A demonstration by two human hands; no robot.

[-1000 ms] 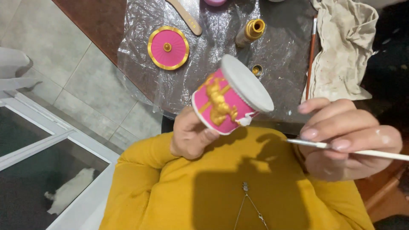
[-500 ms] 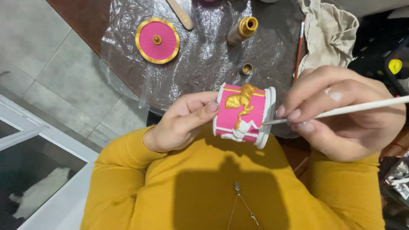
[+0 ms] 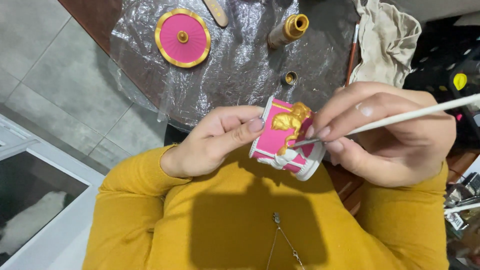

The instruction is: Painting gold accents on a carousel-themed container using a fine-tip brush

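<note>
1. Head view, the only one: two hands are in frame, both belonging to the person in the mustard-yellow sweater point(image 3: 240, 220).
2. Left hand point(image 3: 210, 142) is closed on one small pink pot point(image 3: 285, 140), thumb pressed to its side and fingers curled around the far side, holding it tipped on its side close to the chest.
3. One gold figure point(image 3: 291, 122) stands in relief on the pot's pink wall, and white trim runs along its rims.
4. Right hand point(image 3: 387, 132), just beside the pot on the side opposite the left hand, pinches one thin white-handled brush point(image 3: 400, 117); its tip touches the pot just under the gold figure.
5. Beyond both hands, well apart from the grip, one sheet of crinkled clear plastic point(image 3: 240, 65) covers a dark table.
6. On that sheet lie one round pink lid with gold rim point(image 3: 182, 37), one gold paint bottle point(image 3: 287, 31) lying open, one small gold cap point(image 3: 289, 78) near it, and one flat wooden stick point(image 3: 216, 11) at the far edge.
7. One second brush with a reddish handle point(image 3: 351, 57) lies beyond the right hand, touching one crumpled beige cloth point(image 3: 390, 42).
</note>
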